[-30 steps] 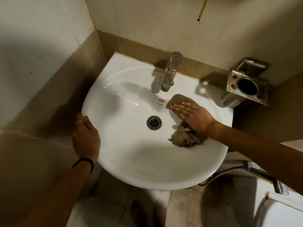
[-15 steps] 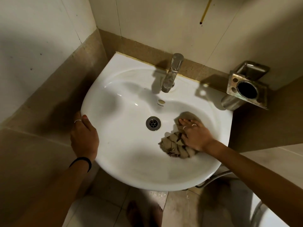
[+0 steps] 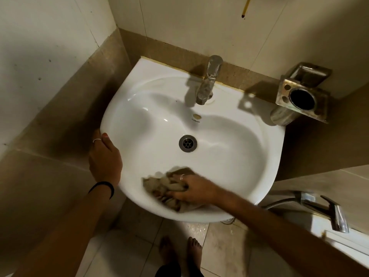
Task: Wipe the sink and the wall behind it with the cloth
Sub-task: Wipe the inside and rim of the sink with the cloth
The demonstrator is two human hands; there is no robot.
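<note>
Right hand (image 3: 194, 189) grip bunches cloth (image 3: 163, 186) against sink (image 3: 229, 156) front — left hand (image 3: 104, 160) clasps rim.

A steel tumbler holder (image 3: 301, 96) hangs on the wall by the basin's far right corner; a chrome hand spray (image 3: 323, 208) lies at the lower right, beside a white toilet cistern (image 3: 339, 242), above the tiled floor (image 3: 123, 254)

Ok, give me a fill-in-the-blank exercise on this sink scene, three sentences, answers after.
1. The right hand presses the cloth against the ____ part of the sink bowl.
2. The left hand grips the sink's ____.
3. The tap stands behind the ____.

Answers: front; rim; drain
</note>
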